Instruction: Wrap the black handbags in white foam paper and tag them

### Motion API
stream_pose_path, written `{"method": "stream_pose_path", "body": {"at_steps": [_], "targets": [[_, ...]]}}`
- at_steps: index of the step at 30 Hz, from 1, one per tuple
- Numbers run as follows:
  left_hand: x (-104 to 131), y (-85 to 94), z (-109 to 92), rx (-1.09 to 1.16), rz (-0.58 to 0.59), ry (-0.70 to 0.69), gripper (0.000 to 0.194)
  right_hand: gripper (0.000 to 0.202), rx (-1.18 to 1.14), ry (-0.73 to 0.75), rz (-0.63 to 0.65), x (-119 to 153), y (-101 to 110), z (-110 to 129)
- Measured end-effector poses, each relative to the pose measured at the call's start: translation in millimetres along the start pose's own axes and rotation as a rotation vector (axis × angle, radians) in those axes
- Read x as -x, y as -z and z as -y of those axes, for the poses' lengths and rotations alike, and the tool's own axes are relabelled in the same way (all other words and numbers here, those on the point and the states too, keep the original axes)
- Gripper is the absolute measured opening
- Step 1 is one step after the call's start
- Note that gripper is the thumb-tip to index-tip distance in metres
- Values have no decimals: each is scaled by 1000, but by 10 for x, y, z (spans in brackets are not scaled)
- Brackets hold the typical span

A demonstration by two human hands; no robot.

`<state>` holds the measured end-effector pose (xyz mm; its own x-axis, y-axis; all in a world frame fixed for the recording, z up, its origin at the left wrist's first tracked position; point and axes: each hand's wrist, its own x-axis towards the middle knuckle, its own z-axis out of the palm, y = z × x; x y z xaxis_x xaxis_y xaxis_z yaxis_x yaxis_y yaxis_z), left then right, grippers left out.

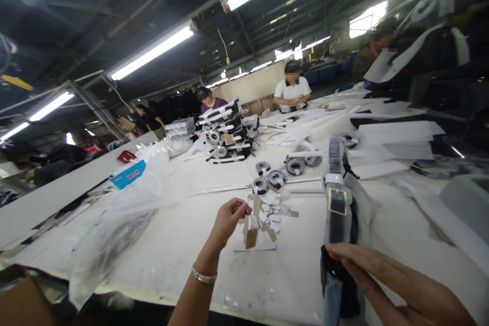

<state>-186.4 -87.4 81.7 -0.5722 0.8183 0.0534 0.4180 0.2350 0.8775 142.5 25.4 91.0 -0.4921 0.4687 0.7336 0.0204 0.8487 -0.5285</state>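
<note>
My left hand (229, 221), a bracelet on its wrist, is closed in a pinch over small white paper slips (272, 210) and brown card strips (251, 238). Whatever lies between its fingertips is too small to make out. On the right, my right hand (397, 277) pinches the edge of a black strap (336, 221) with a gold rectangular buckle frame. Clear film and a white band wrap this strap, which runs away from me along the table. The lower part of the strap is partly covered by my fingers.
Coiled wrapped straps (276, 178) lie beyond the slips. A stack of black wrapped goods (227, 137) rises farther back. Clear plastic sheeting (114, 234) and a blue box (128, 174) are at left, white sheets (393, 140) at right. Several people work around the table.
</note>
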Motion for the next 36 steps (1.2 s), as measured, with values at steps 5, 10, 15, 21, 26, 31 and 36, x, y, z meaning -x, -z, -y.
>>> {"method": "stream_pose_path", "body": {"at_steps": [5, 10, 15, 21, 26, 31, 36], "targets": [[58, 162, -710, 227, 46, -114, 33, 22, -131, -51, 68, -439, -167, 162], [113, 137, -1366, 369, 138, -215, 30, 39, -287, -138, 193, -958, -361, 243], [168, 18, -1773, 477, 240, -278, 28, 45, -644, -284, 246, -1169, -457, 230], [211, -127, -1899, 616, 325, -265, 25, 43, -1008, -479, 311, -999, -282, 291], [219, -267, -1910, 646, 249, -259, 27, 46, -1030, -491, 287, -861, -165, 276], [282, -393, -1952, 662, 148, -335, 23, 39, -580, -365, 61, -759, -157, 207], [370, -509, -2029, 790, 177, -395, 20, 50, -542, -228, 19, -684, -127, 265]]}}
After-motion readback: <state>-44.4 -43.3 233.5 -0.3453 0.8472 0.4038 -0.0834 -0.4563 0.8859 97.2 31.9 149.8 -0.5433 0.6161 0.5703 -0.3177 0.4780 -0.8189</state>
